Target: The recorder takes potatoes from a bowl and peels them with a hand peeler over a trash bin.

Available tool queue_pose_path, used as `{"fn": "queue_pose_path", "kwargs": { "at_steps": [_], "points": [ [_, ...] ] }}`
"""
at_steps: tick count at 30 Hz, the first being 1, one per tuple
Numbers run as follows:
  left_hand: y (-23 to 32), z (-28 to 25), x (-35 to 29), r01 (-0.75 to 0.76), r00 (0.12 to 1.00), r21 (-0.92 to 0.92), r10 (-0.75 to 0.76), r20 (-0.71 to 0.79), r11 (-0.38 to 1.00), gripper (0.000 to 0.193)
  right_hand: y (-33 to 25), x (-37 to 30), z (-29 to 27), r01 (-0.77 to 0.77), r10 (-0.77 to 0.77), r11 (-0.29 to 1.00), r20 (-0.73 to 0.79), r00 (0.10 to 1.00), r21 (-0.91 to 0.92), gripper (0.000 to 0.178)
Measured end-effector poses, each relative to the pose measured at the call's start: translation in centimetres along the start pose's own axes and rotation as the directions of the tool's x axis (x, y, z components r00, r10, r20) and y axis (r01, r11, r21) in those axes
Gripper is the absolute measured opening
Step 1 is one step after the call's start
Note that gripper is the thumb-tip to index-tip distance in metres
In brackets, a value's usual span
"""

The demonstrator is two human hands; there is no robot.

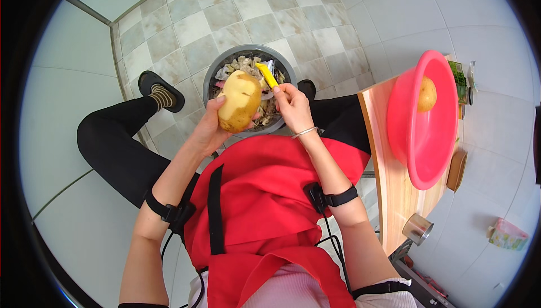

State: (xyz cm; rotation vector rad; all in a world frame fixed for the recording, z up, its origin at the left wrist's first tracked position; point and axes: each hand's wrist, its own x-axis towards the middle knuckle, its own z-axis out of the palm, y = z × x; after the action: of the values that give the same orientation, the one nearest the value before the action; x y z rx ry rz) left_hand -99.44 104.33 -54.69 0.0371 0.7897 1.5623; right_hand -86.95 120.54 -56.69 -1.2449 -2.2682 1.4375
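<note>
A large potato rests in my left hand, whose fingers wrap its left side and underside. Its upper part is bare pale yellow; brown skin stays on the lower and right parts. My right hand grips a yellow peeler by its handle, the head pointing up and left, just right of the potato. Whether the blade touches the potato I cannot tell. Below both hands stands a grey bin with peelings and other scraps inside.
On my right, a wooden table holds a pink basin with another potato in it. A metal cup stands near the table's close end. A brown block-like object lies by the wall. Checkered tiles cover the floor.
</note>
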Motion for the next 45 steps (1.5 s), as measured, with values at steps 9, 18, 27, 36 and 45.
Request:
{"fn": "queue_pose_path", "kwargs": {
  "at_steps": [9,18,27,36,45],
  "points": [
    [-0.4,0.0,1.9,0.001,0.999,0.142,-0.008,0.049,0.99,0.064,-0.5,-0.9,0.2,-0.148,0.108,0.936,0.142,0.984,0.32,0.024],
    [-0.8,0.4,2.0,-0.143,0.974,0.262,0.183,-0.134,0.954,0.064,-1.3,-1.6,-1.3,-0.027,0.027,0.98,-0.001,1.0,0.2,0.028],
    [-0.9,1.1,2.7,-0.124,0.989,0.259,0.141,-0.046,0.958,0.076,-3.5,-2.4,0.1,-0.194,0.136,0.817,0.146,0.98,0.543,0.029],
    [1.1,2.0,3.1,-0.044,0.996,0.523,0.075,-0.039,0.851,0.068,-3.9,-2.0,-0.8,0.181,-0.181,0.983,-0.001,0.984,0.041,0.028],
    [-1.5,1.8,4.0,-0.134,0.92,0.601,0.324,-0.22,0.788,0.064,-5.5,-5.1,0.4,0.331,-0.329,0.942,-0.042,0.943,0.057,0.04]
  ]
}}
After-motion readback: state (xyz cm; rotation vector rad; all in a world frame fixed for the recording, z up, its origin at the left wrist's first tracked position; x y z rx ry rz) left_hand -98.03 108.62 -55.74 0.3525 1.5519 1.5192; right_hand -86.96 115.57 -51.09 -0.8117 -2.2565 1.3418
